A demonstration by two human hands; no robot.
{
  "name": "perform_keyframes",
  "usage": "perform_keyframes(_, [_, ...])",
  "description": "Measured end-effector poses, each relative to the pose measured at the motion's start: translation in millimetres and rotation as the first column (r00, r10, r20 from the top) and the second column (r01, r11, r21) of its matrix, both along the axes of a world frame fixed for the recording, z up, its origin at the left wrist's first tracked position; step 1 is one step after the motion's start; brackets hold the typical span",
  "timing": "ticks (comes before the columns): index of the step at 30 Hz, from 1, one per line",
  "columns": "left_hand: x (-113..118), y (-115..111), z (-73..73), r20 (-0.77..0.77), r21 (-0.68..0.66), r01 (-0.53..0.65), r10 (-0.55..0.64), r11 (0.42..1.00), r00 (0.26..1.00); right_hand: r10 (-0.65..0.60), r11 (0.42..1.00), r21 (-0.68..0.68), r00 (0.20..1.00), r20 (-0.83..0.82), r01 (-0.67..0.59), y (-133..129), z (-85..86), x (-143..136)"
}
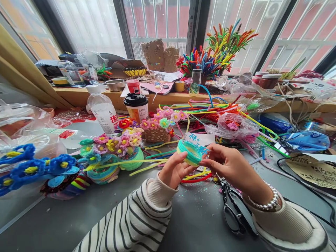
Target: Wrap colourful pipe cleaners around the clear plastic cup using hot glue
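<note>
1. The left hand [175, 169] holds a small, round, turquoise-and-yellow striped cup [186, 154] in curled fingers, above the grey surface [194, 220].
2. The right hand [229, 163] pinches its edge, fingers narrow.
3. Black metal scissors [233, 211] lie near that wrist.

On the table [194, 224], scissors [233, 210] lie right of the hand-held container [193, 149], flower pots [134, 161] left; behind these, a bottle [103, 111] stands left of a cup [136, 106].

Bright daylight from windows [157, 17] ahead; grey tabletop [195, 220] dimmer, shadows soft; edges stretched.
</note>
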State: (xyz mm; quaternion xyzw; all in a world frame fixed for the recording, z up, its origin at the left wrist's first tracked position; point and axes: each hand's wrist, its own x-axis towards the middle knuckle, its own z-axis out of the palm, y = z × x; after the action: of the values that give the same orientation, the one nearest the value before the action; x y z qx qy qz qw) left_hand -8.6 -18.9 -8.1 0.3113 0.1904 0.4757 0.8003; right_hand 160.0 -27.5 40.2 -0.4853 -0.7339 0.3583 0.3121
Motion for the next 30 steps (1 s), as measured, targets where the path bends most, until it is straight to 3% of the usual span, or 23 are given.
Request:
perform_keyframes(15, [2.5,-1.1,5.1,-0.042,-0.07,-0.055,0.052,0.996,0.998,-0.006,0.999,0.05,0.999,0.037,0.004,0.9,-3.0,0.7])
perform_keyframes(22, [3.6,1.2,10.9,0.062,-0.202,-0.138,0.153,0.97,0.986,-0.144,0.98,0.147,0.987,0.072,0.132,-7.8,9.2,3.7])
perform_keyframes(30, [3.3,7.1,14.5,0.101,-0.396,-0.278,0.343,0.875,0.934,-0.302,0.906,0.333,0.95,0.077,0.261,-16.6,20.6,30.2])
